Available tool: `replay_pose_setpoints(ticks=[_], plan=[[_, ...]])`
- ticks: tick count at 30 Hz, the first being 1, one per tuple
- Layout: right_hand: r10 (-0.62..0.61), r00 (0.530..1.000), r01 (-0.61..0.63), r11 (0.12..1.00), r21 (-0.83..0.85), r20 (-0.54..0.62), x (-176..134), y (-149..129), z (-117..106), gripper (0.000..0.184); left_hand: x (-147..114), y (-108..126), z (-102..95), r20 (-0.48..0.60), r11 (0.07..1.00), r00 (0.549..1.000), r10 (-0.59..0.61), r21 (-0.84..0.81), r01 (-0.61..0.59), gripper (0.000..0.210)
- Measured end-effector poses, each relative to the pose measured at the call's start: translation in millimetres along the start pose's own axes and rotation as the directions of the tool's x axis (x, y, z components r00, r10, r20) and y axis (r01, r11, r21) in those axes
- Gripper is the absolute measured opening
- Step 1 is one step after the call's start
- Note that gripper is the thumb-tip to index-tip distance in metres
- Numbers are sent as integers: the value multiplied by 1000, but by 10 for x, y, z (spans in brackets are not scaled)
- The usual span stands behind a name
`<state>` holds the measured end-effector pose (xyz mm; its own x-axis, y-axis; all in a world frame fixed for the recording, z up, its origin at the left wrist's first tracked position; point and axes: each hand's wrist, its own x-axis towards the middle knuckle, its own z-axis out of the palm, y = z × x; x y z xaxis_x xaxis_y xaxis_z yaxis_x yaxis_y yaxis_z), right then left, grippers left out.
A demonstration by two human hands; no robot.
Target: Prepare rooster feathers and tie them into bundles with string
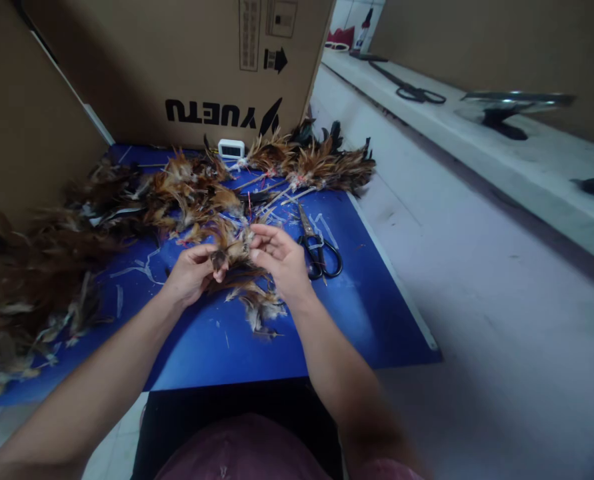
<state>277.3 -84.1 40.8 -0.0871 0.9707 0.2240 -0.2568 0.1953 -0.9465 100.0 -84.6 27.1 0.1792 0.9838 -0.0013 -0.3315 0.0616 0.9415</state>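
Observation:
Between my two hands is a small bunch of brown feathers (pixel 237 251), held just above the blue tabletop (pixel 271 357). My left hand (pixel 193 270) pinches its left end, where a dark feather tip shows by the thumb. At the other end, the fingers of my right hand (pixel 279 259) close on the pale, fluffy part. Loose feathers (pixel 261 308) lie on the table below my hands. Black-handled scissors (pixel 317 250) rest just right of my right hand, blades pointing away. Beyond my hands spread more brown feathers (pixel 187 190), some bundled with red ties.
A large cardboard box (pixel 201 73) stands behind the table, with a small white digital device (pixel 231 148) before it. Feather bunches (pixel 331 163) lie back right, and a big heap (pixel 41 267) fills the left. On the right ledge (pixel 457 127) are another pair of scissors (pixel 419 92) and a bottle (pixel 363 32).

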Motion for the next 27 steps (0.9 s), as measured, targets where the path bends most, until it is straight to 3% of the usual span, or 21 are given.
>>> replay_pose_setpoints(ticks=[6, 10, 13, 15, 18, 21, 27], plan=[[-37, 991, 9, 977, -212, -129, 123, -128, -241, 22, 19, -37, -5, -33, 995, 998, 52, -85, -55, 22], [-60, 998, 44, 898, -437, -23, 152, -214, -491, 13, 40, -62, -15, -77, 992, 994, 73, -101, -80, 21], [-17, 990, 94, 808, -581, 137, 105, -204, -663, 10, 65, -78, -29, -105, 990, 991, 82, -103, -93, 20], [62, 951, 161, 739, -655, 304, 51, -191, -731, 8, 83, -84, -35, -133, 990, 987, 85, -103, -99, 20], [172, 846, 278, 665, -693, 505, -27, -203, -746, 11, 102, -83, -36, -172, 990, 981, 92, -91, -109, 18], [254, 784, 334, 596, -730, 567, -74, -225, -701, 14, 112, -78, -35, -189, 989, 976, 103, -88, -121, 16], [355, 720, 384, 512, -768, 597, -109, -177, -633, 6, 113, -80, -24, -192, 989, 975, 112, -71, -127, 16]])
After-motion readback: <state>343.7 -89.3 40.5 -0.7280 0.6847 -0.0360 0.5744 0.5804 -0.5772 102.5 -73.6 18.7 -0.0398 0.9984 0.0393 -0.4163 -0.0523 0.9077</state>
